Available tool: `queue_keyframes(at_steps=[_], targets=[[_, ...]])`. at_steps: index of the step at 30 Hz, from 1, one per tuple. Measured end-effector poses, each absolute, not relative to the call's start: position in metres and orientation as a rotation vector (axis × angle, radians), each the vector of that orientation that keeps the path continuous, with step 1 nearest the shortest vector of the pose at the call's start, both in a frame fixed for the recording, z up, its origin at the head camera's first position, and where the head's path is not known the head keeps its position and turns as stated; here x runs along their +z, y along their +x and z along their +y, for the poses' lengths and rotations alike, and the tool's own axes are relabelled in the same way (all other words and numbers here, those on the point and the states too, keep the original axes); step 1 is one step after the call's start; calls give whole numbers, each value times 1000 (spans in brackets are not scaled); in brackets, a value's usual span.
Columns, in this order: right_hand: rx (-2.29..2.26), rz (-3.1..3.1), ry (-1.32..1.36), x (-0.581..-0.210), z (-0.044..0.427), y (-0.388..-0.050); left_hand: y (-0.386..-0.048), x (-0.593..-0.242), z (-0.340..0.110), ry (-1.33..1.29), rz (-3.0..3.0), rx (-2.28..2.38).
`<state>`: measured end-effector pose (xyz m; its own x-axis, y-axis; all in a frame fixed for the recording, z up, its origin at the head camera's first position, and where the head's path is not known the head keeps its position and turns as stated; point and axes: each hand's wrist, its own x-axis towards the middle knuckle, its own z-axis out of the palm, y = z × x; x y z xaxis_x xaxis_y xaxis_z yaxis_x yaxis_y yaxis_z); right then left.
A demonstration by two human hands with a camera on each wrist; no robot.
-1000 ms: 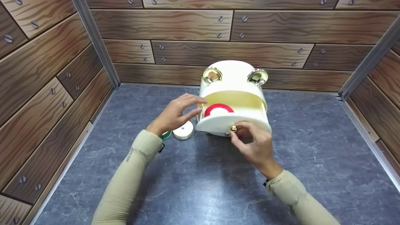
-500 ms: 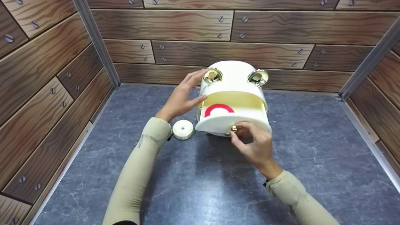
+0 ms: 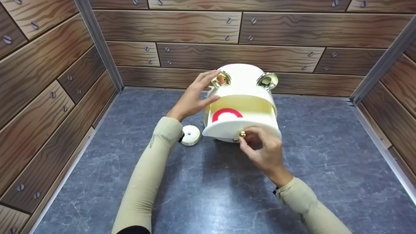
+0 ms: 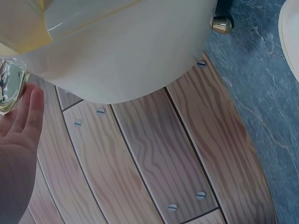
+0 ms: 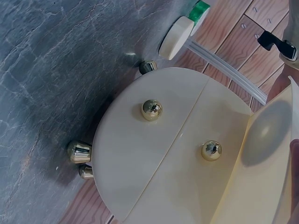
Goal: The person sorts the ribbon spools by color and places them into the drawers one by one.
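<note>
Right hand (image 3: 265,151) first, from the head camera: thumb and forefinger are clamped on the gold knob (image 3: 242,134) of the top drawer (image 3: 221,130), and that drawer stands out from the white cabinet (image 3: 242,70). Over on the other side, the left hand (image 3: 194,97) has its fingers extended, thumb well apart, fingertips right at the near-side gold ear (image 3: 225,79). Inside the drawer sits a red roll (image 3: 227,111) with a white centre, up against the left end. A white roll (image 3: 190,135) lies on the grey floor (image 3: 201,188), just beside the cabinet, partly behind the left cuff (image 3: 170,128).

Across to the left wrist: fingers straight and side by side at the rim of that gold ear, the cabinet's smooth curved side filling the top, one gold foot (image 4: 222,25) showing on the floor.

And the right wrist: looking at two lower drawer fronts (image 5: 135,135), a gold ball on each, with the top drawer jutting out at the right. Only a sliver of fingers shows at the edge, so the grip can't be told here. Beyond, a green roll (image 5: 201,14) stands just beside the white one.
</note>
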<state>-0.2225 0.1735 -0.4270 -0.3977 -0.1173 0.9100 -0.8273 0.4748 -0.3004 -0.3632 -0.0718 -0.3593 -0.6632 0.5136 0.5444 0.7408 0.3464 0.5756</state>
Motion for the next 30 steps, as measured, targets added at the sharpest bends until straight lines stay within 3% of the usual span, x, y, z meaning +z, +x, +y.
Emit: queue_keyframes(at_steps=[30], targets=[[1001,-1837,769,-427,172,-227,-371,-370,-66,-1126,-2232,-1377]])
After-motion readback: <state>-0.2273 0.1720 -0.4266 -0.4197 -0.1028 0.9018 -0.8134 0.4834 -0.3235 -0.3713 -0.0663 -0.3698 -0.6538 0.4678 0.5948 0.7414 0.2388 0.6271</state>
